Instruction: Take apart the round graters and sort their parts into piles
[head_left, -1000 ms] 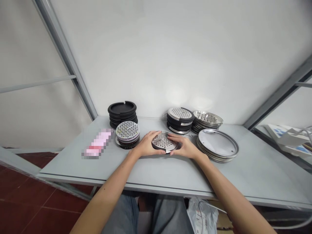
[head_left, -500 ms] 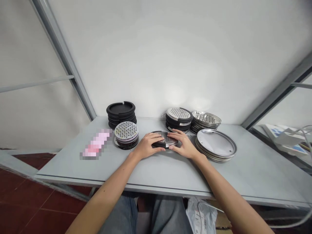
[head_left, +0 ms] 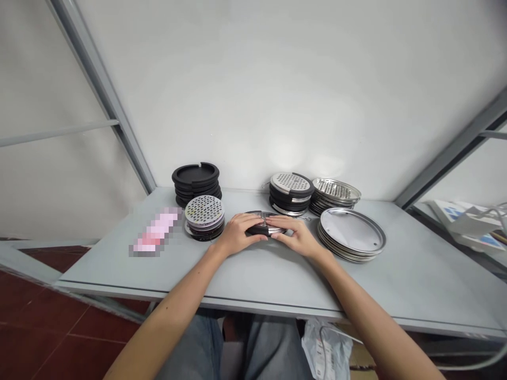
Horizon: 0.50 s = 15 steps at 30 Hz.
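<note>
At the grey desk (head_left: 253, 282), between stacked metal plates (head_left: 351, 232) and stacked perforated discs (head_left: 205, 212), in the partly closed grip of left hand (head_left: 236, 233) and right hand (head_left: 296, 235), a black-rimmed metal grater (head_left: 260, 229) is being clasped from opposite sides.

One left hand (head_left: 237, 234) and one right hand (head_left: 298, 236) are holding one round black-rimmed metal disc (head_left: 264, 230). Five stacks are standing on one grey desk (head_left: 420, 264): one of round black trays (head_left: 197, 186), one of small perforated discs (head_left: 204, 211), one of black-rimmed perforated discs (head_left: 291, 193), one of shiny metal graters (head_left: 336, 190), one of wide metal plates (head_left: 351, 232).
</note>
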Each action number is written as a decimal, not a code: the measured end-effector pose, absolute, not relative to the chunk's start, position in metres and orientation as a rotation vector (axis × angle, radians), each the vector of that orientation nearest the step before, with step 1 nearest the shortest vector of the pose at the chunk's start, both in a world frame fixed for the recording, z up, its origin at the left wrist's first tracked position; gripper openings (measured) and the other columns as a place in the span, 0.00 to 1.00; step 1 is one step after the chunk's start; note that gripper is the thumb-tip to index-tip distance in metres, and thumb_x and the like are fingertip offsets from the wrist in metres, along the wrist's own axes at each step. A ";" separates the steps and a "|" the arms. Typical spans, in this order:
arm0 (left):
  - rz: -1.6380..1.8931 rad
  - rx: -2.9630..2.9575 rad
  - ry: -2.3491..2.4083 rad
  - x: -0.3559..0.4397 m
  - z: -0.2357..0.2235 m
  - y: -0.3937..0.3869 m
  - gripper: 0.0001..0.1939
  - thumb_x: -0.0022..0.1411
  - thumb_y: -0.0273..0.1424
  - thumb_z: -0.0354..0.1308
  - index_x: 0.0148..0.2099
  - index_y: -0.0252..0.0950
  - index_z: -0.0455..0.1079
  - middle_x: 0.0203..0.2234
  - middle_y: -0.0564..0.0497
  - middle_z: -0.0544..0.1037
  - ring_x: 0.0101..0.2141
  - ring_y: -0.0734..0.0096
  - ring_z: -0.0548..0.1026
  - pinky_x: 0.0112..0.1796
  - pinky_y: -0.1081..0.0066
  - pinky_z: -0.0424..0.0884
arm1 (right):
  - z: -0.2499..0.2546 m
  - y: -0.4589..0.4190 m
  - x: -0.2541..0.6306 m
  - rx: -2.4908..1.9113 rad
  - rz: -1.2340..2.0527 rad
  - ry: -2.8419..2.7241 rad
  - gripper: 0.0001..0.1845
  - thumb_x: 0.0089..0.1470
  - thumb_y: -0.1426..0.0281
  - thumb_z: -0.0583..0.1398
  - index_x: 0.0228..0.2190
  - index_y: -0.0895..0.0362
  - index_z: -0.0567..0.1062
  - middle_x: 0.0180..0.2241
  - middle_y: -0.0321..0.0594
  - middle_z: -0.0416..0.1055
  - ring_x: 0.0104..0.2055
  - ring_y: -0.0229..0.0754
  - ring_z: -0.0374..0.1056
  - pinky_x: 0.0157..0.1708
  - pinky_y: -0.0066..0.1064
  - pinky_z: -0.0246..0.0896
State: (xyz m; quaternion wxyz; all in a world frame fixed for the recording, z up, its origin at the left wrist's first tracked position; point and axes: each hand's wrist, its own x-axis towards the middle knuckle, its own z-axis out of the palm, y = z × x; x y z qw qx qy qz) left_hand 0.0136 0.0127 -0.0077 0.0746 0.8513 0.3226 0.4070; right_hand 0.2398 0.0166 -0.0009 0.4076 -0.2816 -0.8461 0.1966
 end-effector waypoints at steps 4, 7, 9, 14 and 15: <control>1.230 2.551 0.952 0.012 -0.005 0.013 0.22 0.54 0.42 0.64 0.49 0.38 0.73 0.45 0.46 0.79 0.48 0.59 0.74 0.51 0.57 0.66 | 0.001 0.017 0.241 -0.707 0.565 -2.101 0.18 0.53 0.63 0.63 0.46 0.52 0.77 0.46 0.44 0.75 0.52 0.50 0.69 0.53 0.45 0.64; 1.240 2.533 0.926 0.011 -0.004 0.013 0.21 0.54 0.41 0.64 0.49 0.38 0.73 0.44 0.46 0.79 0.48 0.59 0.75 0.51 0.58 0.67 | 0.002 0.017 0.243 -0.718 0.595 -2.082 0.18 0.52 0.64 0.63 0.45 0.52 0.77 0.46 0.44 0.75 0.51 0.50 0.69 0.53 0.45 0.64; 1.241 2.518 0.920 0.011 -0.003 0.012 0.20 0.55 0.41 0.64 0.48 0.38 0.73 0.43 0.46 0.79 0.47 0.59 0.75 0.51 0.59 0.67 | 0.003 0.017 0.244 -0.733 0.609 -2.061 0.17 0.52 0.64 0.64 0.45 0.52 0.78 0.46 0.44 0.75 0.51 0.50 0.69 0.52 0.45 0.64; 1.266 2.503 0.924 0.010 -0.001 0.011 0.19 0.55 0.41 0.63 0.47 0.38 0.73 0.43 0.46 0.79 0.46 0.60 0.75 0.50 0.60 0.68 | 0.003 0.017 0.246 -0.756 0.668 -2.003 0.16 0.50 0.64 0.65 0.43 0.52 0.79 0.45 0.43 0.76 0.50 0.49 0.70 0.53 0.44 0.63; 1.280 2.499 0.924 0.010 -0.001 0.011 0.19 0.55 0.41 0.63 0.47 0.38 0.73 0.43 0.46 0.79 0.46 0.60 0.76 0.50 0.60 0.68 | 0.003 0.018 0.246 -0.763 0.682 -1.988 0.16 0.50 0.64 0.65 0.42 0.52 0.79 0.45 0.42 0.76 0.50 0.49 0.70 0.52 0.43 0.64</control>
